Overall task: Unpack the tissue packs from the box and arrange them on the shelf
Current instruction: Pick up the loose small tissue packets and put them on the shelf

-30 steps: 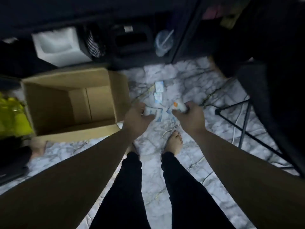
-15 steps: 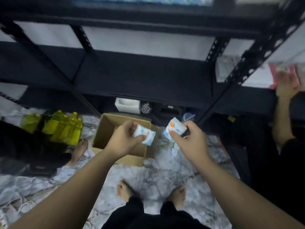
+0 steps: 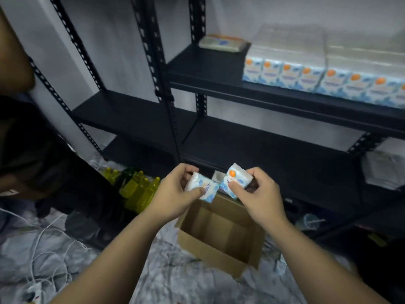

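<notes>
Two tissue packs are held up side by side over the box, their near corners almost touching. The left pack lies tilted in the left hand, thumb pressed on its near edge and fingers curled over its far side. The right pack stands more upright, orange dot at its top, pinched in the right hand with the thumb on its front face and the fingers wrapped behind. Both forearms reach in from the near edge, wrists level, palms turned toward each other.

Just below the hands the cardboard box sits open on the marbled floor, its inside showing only bare cardboard. Beyond the hands rises the black shelf. Its middle board right behind the packs is bare and dark across its width. The upper board carries a row of packs lined along the front edge from the centre to the right, with one flat pack lying alone at the far left; bare board remains between that pack and the front edge.

Left of the box stand yellow bottles by the shelf foot, and white cables trail across the floor at near left. Another person's dark sleeve fills the left edge.
</notes>
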The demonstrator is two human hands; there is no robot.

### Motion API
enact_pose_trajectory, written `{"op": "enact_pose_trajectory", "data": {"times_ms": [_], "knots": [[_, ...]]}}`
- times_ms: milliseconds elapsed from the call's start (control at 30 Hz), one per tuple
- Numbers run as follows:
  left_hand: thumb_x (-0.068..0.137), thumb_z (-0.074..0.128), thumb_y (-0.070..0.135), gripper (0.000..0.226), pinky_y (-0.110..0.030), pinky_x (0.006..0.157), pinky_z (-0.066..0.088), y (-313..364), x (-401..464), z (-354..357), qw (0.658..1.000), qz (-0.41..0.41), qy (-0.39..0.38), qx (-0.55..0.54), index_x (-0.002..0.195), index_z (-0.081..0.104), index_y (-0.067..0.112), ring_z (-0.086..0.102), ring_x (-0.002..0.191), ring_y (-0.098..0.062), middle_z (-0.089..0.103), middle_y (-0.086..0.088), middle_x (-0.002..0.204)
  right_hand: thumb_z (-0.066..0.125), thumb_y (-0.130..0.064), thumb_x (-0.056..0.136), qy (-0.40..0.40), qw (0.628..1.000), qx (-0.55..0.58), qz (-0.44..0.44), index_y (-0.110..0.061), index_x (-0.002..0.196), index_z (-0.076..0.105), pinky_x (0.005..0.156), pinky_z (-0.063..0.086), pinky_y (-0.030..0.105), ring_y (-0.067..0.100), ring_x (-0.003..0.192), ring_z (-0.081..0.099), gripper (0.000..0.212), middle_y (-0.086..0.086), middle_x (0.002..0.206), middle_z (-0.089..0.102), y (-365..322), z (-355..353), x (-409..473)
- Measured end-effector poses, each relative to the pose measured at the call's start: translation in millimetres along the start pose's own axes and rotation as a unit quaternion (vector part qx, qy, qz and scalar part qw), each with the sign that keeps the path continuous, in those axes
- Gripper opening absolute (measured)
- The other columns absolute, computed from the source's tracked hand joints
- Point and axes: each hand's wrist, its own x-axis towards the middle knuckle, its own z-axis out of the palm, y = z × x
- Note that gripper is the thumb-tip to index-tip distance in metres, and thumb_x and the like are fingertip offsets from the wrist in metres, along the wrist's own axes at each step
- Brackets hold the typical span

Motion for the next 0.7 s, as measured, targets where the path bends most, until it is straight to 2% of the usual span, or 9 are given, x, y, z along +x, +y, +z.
{"op": "enact_pose_trajectory", "data": {"times_ms": [167, 267, 333, 500, 600, 700], "knots": [[0.083, 0.085, 0.015, 0.045, -0.014, 0.066, 0.050, -14.1, 27.5, -65.8, 1.000, 0.018, 0.008, -0.012, 0.120, 0.060, 0.025, 0.065, 0.079, -0.001, 0.064, 0.000, 0.093, 0.085, -0.028, 0.083, 0.009, 1.000, -0.009, -0.014, -0.025, 0.087, 0.065, 0.064, 0.059, 0.042, 0.011, 0.076, 0.071, 0.021, -0.013, 0.085, 0.073, -34.5, 57.9, 23.9], [0.082, 0.087, 0.019, 0.048, -0.021, 0.071, 0.053, -21.7, 44.6, -86.3, 0.999, 0.020, 0.010, -0.025, 0.120, 0.060, 0.028, 0.067, 0.082, -0.007, 0.065, 0.002, 0.094, 0.085, -0.027, 0.084, 0.013, 1.000, -0.005, -0.014, -0.025, 0.088, 0.065, 0.067, 0.059, 0.048, 0.013, 0.078, 0.071, 0.020, -0.011, 0.085, 0.073, -45.7, 74.6, 34.8], [0.080, 0.088, 0.021, 0.048, -0.027, 0.075, 0.057, -26.1, 57.5, -93.1, 0.999, 0.021, 0.010, -0.032, 0.119, 0.060, 0.030, 0.069, 0.084, -0.011, 0.066, 0.003, 0.093, 0.085, -0.026, 0.084, 0.011, 1.000, -0.006, -0.009, -0.025, 0.089, 0.066, 0.067, 0.060, 0.045, 0.012, 0.080, 0.071, 0.020, -0.011, 0.086, 0.073, -49.7, 78.9, 43.1], [0.075, 0.091, 0.018, 0.050, -0.046, 0.080, 0.061, -27.7, 90.4, -94.1, 0.998, 0.021, 0.014, -0.062, 0.113, 0.062, 0.032, 0.072, 0.085, -0.019, 0.069, 0.004, 0.090, 0.085, -0.027, 0.084, 0.003, 1.000, -0.011, 0.000, -0.025, 0.092, 0.066, 0.066, 0.061, 0.031, 0.005, 0.087, 0.072, 0.020, -0.010, 0.091, 0.074, -52.9, 73.0, 69.9], [0.074, 0.091, 0.013, 0.048, -0.050, 0.079, 0.061, -17.7, 109.1, -93.3, 0.997, 0.020, 0.015, -0.079, 0.109, 0.061, 0.025, 0.072, 0.085, -0.026, 0.070, 0.001, 0.089, 0.085, -0.025, 0.084, 0.005, 1.000, -0.008, -0.004, -0.024, 0.092, 0.067, 0.069, 0.061, 0.029, 0.004, 0.089, 0.072, 0.020, -0.010, 0.093, 0.074, -56.4, 67.7, 94.4], [0.066, 0.090, 0.020, 0.049, -0.053, 0.077, 0.062, 0.2, 132.8, -94.8, 0.994, 0.016, 0.030, -0.107, 0.103, 0.058, 0.018, 0.072, 0.087, -0.035, 0.071, -0.010, 0.093, 0.084, -0.018, 0.084, 0.013, 1.000, 0.006, -0.009, -0.025, 0.090, 0.068, 0.070, 0.061, 0.031, 0.008, 0.085, 0.072, 0.019, -0.009, 0.090, 0.074, -64.3, 62.0, 122.5]]}}
